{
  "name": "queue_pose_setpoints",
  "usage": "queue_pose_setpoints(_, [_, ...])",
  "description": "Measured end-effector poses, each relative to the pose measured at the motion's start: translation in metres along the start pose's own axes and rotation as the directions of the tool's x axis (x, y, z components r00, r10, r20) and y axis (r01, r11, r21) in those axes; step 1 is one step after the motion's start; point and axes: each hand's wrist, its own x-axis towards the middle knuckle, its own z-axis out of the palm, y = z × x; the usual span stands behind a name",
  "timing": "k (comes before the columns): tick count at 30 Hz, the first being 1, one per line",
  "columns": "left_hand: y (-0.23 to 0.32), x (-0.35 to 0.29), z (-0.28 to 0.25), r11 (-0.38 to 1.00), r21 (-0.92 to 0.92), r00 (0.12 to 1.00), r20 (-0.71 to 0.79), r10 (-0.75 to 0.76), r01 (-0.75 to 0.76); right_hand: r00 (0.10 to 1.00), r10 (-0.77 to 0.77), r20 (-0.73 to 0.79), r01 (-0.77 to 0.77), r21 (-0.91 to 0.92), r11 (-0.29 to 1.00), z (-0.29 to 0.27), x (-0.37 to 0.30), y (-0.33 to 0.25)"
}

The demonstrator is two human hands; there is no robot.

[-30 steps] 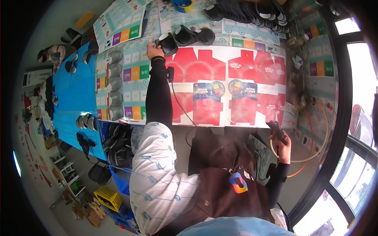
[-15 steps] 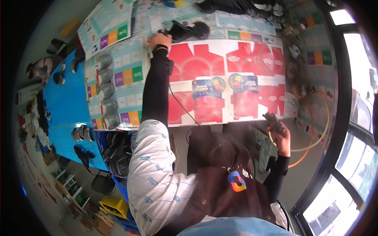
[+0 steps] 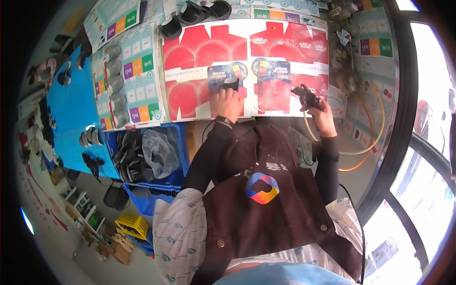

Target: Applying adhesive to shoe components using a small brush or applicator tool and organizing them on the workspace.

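Observation:
My left hand [image 3: 230,105] is closed on a small dark curved piece with a pale grey face [image 3: 231,84], over the near half of the red printed sheets. What that piece belongs to I cannot make out. My right hand [image 3: 325,118] grips a dark, stained spray gun [image 3: 308,98] at the sheets' near right edge, its nozzle toward the left. A pale yellow hose [image 3: 311,131] runs off below it. The red and white card sheets [image 3: 183,102] lie flat on the table. Beyond them, several similar black curved pieces [image 3: 192,14] stand in a row.
Grey domed pieces [image 3: 115,84] line the left side of the table. A blue crate [image 3: 180,142] with black parts and a clear plastic bag sits below the left edge. An orange hose [image 3: 369,128] loops at the right, near the window frame. A blue-covered table [image 3: 71,114] stands further left.
My left hand has come back from the far black pieces toward me, with one piece in it. My right hand has raised the spray gun from the table's near edge to above the sheets.

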Motion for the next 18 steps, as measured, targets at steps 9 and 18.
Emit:
queue_pose_setpoints(9, [-0.017,-0.005,0.044,0.729,-0.422,0.827,0.102,-0.553,0.539,0.994,-0.025,0.103,0.025,-0.002,1.0,-0.022,0.018,-0.037])
queue_pose_setpoints(18, [-0.031,0.011,0.05,0.655,-0.373,0.754,0.328,-0.569,0.657,0.983,0.002,0.184,0.011,-0.074,0.997,-0.011,0.031,-0.03])
